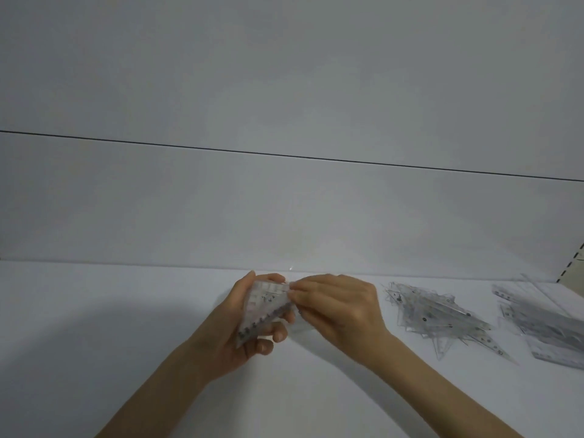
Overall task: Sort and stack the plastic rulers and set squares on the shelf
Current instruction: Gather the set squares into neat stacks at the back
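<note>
Two sets of fingers close on one small stack of clear set squares [267,306], held just above the shelf [94,311] near the middle of its back edge. On the left hand [240,327] the fingers curl round the stack from below, with the fingertips [279,336] showing at its near side and the thumb up along its far-left edge. On the right hand [341,308] thumb and forefinger pinch the stack's upper right corner. The back of that hand hides its other fingers from me. The printed scales on the stack are blurred, and I cannot count its pieces. Both forearms converge from below and are cut off at the bottom of my view.

Outward to the right, a loose pile of set squares [433,314] lies well apart from the hands. Beyond it a pile of rulers [550,327] reaches the shelf's right end and is cut off by the frame. Open white surface runs from the hands to the shelf's left end.

Behind stands a plain back panel [284,90] crossed by one dark seam [284,155]. A slotted upright [573,267] shows at the back right corner.
</note>
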Available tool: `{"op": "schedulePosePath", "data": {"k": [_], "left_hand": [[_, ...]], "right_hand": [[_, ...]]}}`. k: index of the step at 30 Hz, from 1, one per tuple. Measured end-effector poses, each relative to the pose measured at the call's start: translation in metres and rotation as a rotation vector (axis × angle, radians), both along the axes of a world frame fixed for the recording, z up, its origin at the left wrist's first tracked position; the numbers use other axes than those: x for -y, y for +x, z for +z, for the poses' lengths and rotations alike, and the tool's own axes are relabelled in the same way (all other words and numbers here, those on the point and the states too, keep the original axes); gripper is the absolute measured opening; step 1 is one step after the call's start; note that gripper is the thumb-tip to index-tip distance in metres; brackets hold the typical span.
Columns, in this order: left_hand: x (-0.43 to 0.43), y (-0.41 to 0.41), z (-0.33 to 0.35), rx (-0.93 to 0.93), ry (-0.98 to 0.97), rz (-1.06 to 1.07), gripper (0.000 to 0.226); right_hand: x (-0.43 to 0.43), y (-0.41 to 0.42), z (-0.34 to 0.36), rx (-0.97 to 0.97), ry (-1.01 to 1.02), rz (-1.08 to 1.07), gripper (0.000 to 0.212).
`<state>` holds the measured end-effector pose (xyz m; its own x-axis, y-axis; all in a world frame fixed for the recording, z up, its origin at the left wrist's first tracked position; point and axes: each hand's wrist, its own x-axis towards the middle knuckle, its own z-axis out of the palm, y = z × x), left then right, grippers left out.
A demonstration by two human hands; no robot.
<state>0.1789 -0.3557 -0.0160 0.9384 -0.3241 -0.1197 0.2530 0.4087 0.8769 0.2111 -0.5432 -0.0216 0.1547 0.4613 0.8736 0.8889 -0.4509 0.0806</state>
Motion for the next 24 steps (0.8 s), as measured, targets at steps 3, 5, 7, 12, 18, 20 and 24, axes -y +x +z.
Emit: {"op": "schedulePosePath", "data": {"k": [3,5,7,12,18,20,24], "left_hand": [[-0.003,0.0,0.0,-0.003,-0.019,0.005,0.04],[-0.003,0.0,-0.001,-0.007,-0.017,-0.02,0.042],[-0.003,0.0,-0.001,-0.011,-0.05,-0.045,0.043],[-0.002,0.001,-0.002,-0.029,-0.126,-0.059,0.042],[-0.009,0.014,-0.011,-0.049,-0.037,0.246,0.037],[-0.014,0.017,-0.011,-0.04,-0.037,0.329,0.037],[-0.016,0.019,-0.01,-0.036,-0.021,0.384,0.038]], "right_hand": [[-0.001,0.003,-0.005,0.161,-0.156,-0.074,0.01],[0.0,0.004,-0.007,0.191,-0.196,-0.084,0.015],[0.001,0.006,-0.009,0.21,-0.225,-0.101,0.018],[0.003,0.009,-0.012,0.141,-0.295,-0.103,0.023],[0.021,0.024,-0.001,-0.643,-0.083,-0.355,0.027],[0.026,0.029,-0.003,-0.875,-0.244,-0.496,0.044],[0.028,0.035,-0.017,-1.01,-0.336,-0.502,0.057]]}}
